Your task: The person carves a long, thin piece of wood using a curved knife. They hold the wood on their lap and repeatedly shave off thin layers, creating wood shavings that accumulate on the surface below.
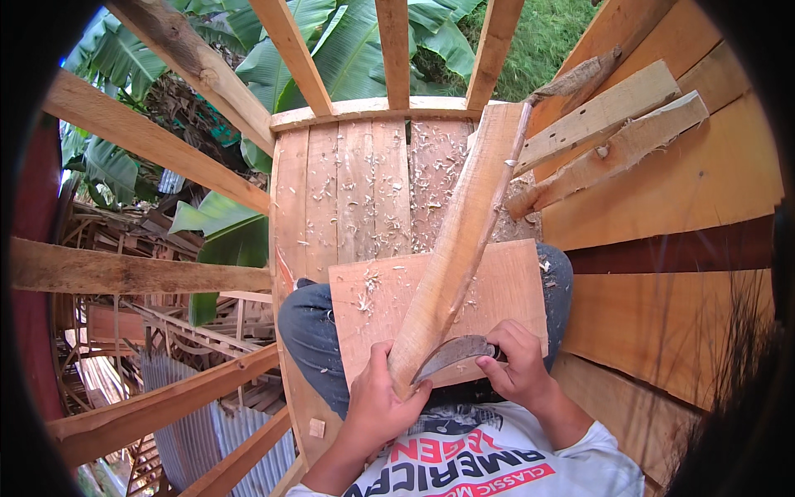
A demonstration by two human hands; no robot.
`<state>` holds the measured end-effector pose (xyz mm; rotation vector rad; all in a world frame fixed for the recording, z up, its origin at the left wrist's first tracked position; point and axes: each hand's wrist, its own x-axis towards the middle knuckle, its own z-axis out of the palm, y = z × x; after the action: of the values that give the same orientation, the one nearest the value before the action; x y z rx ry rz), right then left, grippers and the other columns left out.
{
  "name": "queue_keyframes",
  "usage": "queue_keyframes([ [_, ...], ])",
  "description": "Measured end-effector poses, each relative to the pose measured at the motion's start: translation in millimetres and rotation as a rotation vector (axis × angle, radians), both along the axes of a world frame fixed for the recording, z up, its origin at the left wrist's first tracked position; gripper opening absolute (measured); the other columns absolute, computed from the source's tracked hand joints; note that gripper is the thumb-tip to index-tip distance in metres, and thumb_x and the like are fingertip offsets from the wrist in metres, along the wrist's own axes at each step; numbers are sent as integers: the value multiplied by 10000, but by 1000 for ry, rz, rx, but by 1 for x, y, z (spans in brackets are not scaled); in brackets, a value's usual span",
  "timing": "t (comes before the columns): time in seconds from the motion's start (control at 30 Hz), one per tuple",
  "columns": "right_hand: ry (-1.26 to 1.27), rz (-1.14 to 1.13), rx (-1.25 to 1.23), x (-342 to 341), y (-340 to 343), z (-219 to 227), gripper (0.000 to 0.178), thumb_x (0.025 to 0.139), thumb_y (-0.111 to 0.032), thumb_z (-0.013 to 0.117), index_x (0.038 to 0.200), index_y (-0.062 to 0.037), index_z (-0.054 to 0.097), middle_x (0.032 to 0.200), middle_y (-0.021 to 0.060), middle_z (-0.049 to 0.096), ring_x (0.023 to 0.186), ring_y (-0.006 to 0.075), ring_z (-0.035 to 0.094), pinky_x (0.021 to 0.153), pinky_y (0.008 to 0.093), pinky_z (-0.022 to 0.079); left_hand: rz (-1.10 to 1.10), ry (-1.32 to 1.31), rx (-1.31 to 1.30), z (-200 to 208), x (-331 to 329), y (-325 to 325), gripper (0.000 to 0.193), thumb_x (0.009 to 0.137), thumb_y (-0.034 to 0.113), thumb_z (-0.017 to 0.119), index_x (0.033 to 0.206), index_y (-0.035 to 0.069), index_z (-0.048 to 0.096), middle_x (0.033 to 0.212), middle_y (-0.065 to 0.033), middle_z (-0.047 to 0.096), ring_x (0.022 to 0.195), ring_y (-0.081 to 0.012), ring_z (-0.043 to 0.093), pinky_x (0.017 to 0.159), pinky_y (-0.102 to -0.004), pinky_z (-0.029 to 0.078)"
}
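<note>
My left hand (383, 403) is wrapped around the near end of a long wooden plank (460, 238) with a rough, bark-like right edge. The plank slants away from me up to the right. In my right hand (519, 364) is a curved knife (455, 354) with a dark blade; its handle is mostly hidden by my fingers. The blade lies against the plank's right edge near its lower end, its tip close to my left thumb. Beneath both, a flat rectangular board (352, 311) rests across my lap, with pale shavings (367, 291) on it.
Wood shavings are scattered over the plank floor (356, 190). Two rough timber pieces (613, 157) lean at the right, beside the board wall (671, 323). Wooden railing slats (141, 267) stand at the left and front, with banana leaves (352, 58) beyond. A small wood block (317, 427) lies by my left side.
</note>
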<state>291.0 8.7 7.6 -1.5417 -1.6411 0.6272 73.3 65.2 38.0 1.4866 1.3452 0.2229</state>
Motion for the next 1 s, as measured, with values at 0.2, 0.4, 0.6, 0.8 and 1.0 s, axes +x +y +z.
queue_keyframes([
  [0.2, -34, 15, -99, -4, -7, 0, 265, 780, -231, 724, 766, -22, 561, 615, 128, 527, 548, 305, 565, 491, 368, 433, -10, 48, 214, -2, 0, -2, 612, 705, 145, 768, 1172, -27, 411, 925, -228, 644, 890, -343, 667, 763, -379, 510],
  [0.4, -184, -59, -65, -2, -4, -3, 374, 771, -357, 720, 668, -48, 537, 553, 109, 507, 499, 295, 558, 455, 368, 427, -27, 113, 242, 8, 4, -7, 638, 702, 165, 776, 1184, -24, 402, 929, -231, 644, 885, -348, 668, 753, -393, 519],
  [0.6, -389, -113, 6, 13, 1, -5, 520, 687, -539, 704, 581, -79, 484, 514, 82, 464, 466, 262, 534, 428, 349, 401, -51, 24, 309, 3, 1, -16, 680, 712, 222, 762, 1191, -70, 377, 909, -282, 605, 791, -430, 645, 655, -442, 519],
  [0.8, -509, -158, 131, 23, 12, -7, 585, 636, -599, 692, 535, -90, 423, 488, 64, 405, 434, 253, 481, 415, 341, 364, -48, -3, 318, 6, 1, -22, 689, 718, 204, 745, 1215, -78, 360, 954, -295, 587, 788, -437, 637, 665, -446, 519],
  [1.0, -543, -189, 174, 25, 21, -6, 614, 607, -611, 705, 523, -89, 393, 485, 64, 387, 430, 254, 456, 418, 342, 347, -33, 15, 316, 5, -2, -22, 687, 720, 194, 735, 1221, -80, 353, 945, -285, 598, 791, -430, 640, 676, -441, 521],
])
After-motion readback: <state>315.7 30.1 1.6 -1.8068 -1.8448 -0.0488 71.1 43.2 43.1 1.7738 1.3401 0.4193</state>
